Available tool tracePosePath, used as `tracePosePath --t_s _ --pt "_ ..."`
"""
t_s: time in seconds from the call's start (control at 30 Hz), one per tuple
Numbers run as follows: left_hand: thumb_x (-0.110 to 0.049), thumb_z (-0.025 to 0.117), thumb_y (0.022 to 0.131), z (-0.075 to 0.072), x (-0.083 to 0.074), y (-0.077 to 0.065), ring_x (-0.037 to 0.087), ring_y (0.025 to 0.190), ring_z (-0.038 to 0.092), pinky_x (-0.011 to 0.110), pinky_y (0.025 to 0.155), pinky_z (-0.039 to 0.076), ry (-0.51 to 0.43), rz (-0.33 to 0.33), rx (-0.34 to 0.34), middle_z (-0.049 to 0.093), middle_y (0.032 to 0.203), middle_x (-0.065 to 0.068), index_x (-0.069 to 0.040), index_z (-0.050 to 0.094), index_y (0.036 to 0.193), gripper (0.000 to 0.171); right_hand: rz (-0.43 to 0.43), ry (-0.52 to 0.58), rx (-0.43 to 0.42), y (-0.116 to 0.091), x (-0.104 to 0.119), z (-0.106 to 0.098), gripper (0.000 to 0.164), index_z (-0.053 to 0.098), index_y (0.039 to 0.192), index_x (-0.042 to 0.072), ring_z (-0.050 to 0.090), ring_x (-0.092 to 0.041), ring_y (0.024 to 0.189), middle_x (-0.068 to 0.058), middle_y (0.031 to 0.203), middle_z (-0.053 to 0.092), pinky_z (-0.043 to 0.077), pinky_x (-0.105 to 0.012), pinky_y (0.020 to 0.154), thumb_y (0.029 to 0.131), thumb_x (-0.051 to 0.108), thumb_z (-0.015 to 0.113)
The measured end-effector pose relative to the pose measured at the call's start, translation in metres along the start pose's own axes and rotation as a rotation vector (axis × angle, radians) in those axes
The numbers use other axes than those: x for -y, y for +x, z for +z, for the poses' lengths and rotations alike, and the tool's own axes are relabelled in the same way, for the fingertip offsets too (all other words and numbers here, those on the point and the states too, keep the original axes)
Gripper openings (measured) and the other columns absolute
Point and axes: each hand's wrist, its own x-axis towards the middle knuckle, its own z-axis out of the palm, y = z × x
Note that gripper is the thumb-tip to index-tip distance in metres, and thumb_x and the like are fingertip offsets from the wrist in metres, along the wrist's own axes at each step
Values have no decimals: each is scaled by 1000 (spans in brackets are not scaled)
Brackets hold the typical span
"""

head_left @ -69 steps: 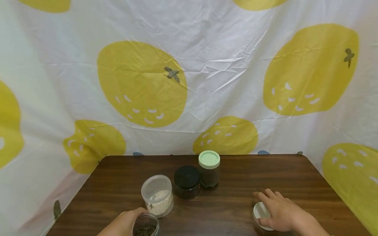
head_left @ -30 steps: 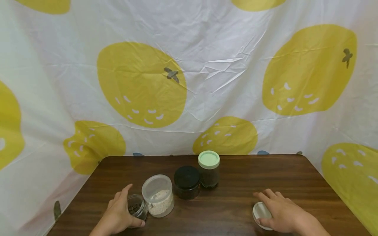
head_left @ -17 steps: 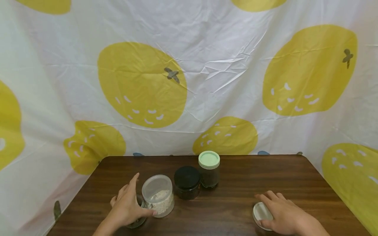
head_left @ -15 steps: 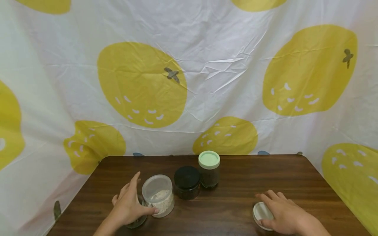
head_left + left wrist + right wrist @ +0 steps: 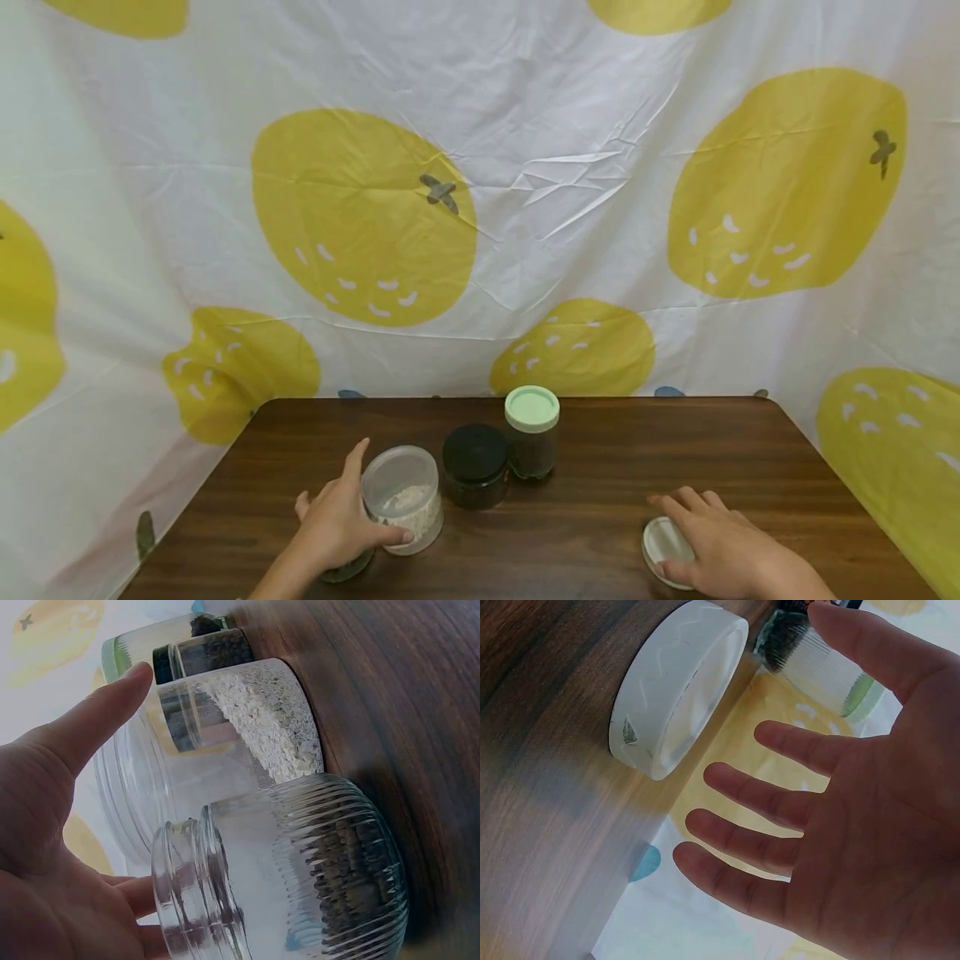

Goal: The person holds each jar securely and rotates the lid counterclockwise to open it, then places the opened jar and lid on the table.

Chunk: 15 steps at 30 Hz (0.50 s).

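Observation:
My left hand (image 5: pixel 333 527) reaches towards a clear tub (image 5: pixel 403 482) part filled with pale flakes. Its fingers are spread, the thumb in front of the tub and the index finger behind it; nothing is gripped. Below that palm stands a lidless glass jar (image 5: pixel 300 892) with dark brown bits inside, mostly hidden by the hand in the head view. Over at the right, my right hand (image 5: pixel 723 542) hovers beside a white round lid-like piece (image 5: pixel 663 546). The right wrist view shows its fingers extended and apart from that white piece (image 5: pixel 676 690).
Behind the tub stand a dark jar with a black lid (image 5: pixel 476 462) and a taller clear jar with a pale green lid (image 5: pixel 532 425). All rest on a dark wooden table (image 5: pixel 592 533). A lemon-print cloth (image 5: pixel 570 208) hangs behind and at both sides.
The left hand set the glass jar down left of the tub, let go of it, then moved right to the tub. The right hand and white piece have stayed almost still.

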Motion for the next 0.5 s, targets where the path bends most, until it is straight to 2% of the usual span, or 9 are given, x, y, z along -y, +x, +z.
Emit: tracePosePath --t_s 0.17,0.3,0.4,0.5 --pt "-69 85 49 2 -2 2 44 109 58 85 96 14 23 -28 20 67 125 27 -5 16 156 143 7 10 5 1 -1 1 75 46 145 7 34 -55 129 -20 144 45 38 -79 87 88 50 68" --pt "-69 85 49 3 -2 5 43 102 62 83 96 16 20 -40 7 70 116 26 0 22 153 140 2 12 4 1 -1 1 76 45 145 7 35 -53 128 -18 143 46 38 -78 87 88 50 68" --pt "-68 87 46 5 -2 7 37 93 65 79 94 21 21 -31 -33 75 106 19 1 41 145 129 -10 7 -5 0 -1 0 76 45 145 7 37 -52 127 -17 141 47 40 -78 85 88 50 68" --pt "-68 87 43 6 -3 7 28 85 66 71 89 29 22 -18 -69 77 99 10 -5 61 128 110 -3 10 -4 0 -1 0 77 45 146 7 36 -54 128 -18 142 46 39 -78 86 87 51 69"
